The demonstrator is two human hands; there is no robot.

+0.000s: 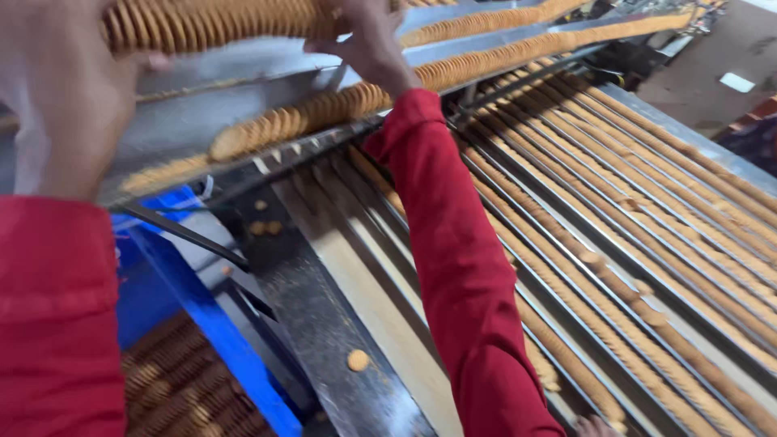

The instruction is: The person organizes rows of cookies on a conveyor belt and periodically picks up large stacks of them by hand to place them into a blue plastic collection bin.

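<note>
The left hand (69,89) and the right hand (372,44) press inward on the two ends of a long row of biscuits (218,23), round golden ones stood on edge and packed face to face, which they hold up near the top edge of the view. The left hand's palm lies flat against the left end of the row with the thumb pointing right beneath it; the right hand's fingers close over the right end, so both hands are grasping the row between them. Both arms wear red sleeves (453,259), the right one stretching up across the middle of the view. Just below the lifted row runs a tilted metal chute (202,121), and along its lower lip lies another line of biscuits (307,117) on edge, reaching from lower left up toward the right hand's wrist. More filled lines (518,53) carry on toward the top right. To the right of the right arm a wide conveyor (688,137) slopes away, split by thin metal rails into many lanes, each packed with biscuits on edge (615,283). Left of the arm a dark metal ledge (324,340) bears crumbs and one loose biscuit (358,360) lying flat. At the lower left a blue frame (218,332) edges a bin of stacked biscuits (178,388).
</note>
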